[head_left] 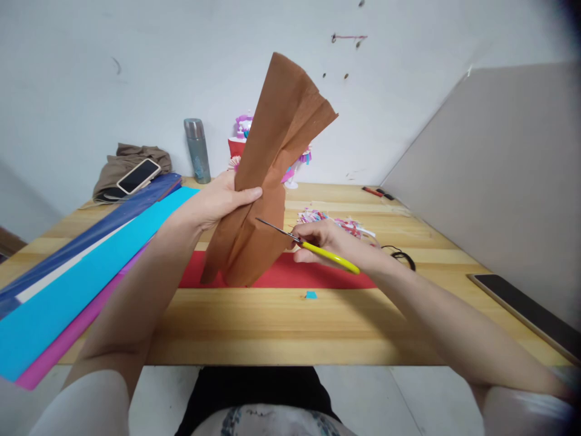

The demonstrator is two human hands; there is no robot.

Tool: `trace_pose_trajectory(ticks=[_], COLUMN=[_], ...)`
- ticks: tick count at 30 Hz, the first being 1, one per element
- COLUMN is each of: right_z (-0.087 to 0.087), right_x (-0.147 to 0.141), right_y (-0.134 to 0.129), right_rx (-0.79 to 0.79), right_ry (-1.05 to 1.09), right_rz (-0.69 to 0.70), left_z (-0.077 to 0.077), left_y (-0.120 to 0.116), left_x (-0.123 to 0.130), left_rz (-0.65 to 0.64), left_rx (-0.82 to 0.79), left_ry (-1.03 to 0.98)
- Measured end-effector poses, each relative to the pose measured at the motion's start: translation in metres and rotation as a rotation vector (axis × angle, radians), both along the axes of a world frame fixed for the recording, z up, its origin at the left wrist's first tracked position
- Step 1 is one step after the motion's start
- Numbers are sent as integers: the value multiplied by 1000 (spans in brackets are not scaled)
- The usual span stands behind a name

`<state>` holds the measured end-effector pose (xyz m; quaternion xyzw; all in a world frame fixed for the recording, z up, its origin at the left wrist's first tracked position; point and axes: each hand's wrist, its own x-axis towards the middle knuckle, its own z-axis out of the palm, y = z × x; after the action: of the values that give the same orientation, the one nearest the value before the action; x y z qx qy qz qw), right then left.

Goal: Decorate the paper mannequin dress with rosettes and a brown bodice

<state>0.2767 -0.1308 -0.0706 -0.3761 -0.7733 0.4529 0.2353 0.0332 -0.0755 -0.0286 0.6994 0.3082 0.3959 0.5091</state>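
Note:
My left hand (pixel 227 197) grips a folded sheet of brown crepe paper (pixel 267 151) near its middle, thumb across the front. The paper stands tilted above the table, its upper end fanning out to the right. In my right hand (pixel 324 239) is a pair of scissors (pixel 331 257) with yellow handles. The blades point left, their tip in front of the paper's lower part; whether they touch it I cannot tell. A strip of red paper (pixel 327 272) lies flat on the table beneath, partly covered by the brown paper.
Blue paper (pixel 86 281) and magenta paper (pixel 91 324) lie at the left. Behind stand a flask (pixel 197 151), a phone (pixel 139 176) on brown cloth (pixel 131 158), and partly hidden colourful decorations (pixel 244 126). Paper shreds (pixel 345 225) lie beyond my right hand, a dark tablet-like slab (pixel 526 309) at right.

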Motion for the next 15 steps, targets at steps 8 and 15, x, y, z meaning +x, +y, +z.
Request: trace_pose_trajectory(ticks=[8,15], right_z=[2,11], right_x=[1,2], right_y=[0,-3], right_rx=[28,100], right_ry=[-49,-62], right_rz=[25,121], left_z=[2,3], left_y=[-1,-3], left_x=[1,-2], left_rz=[56,47], left_rx=[20,31], left_ry=[31,32])
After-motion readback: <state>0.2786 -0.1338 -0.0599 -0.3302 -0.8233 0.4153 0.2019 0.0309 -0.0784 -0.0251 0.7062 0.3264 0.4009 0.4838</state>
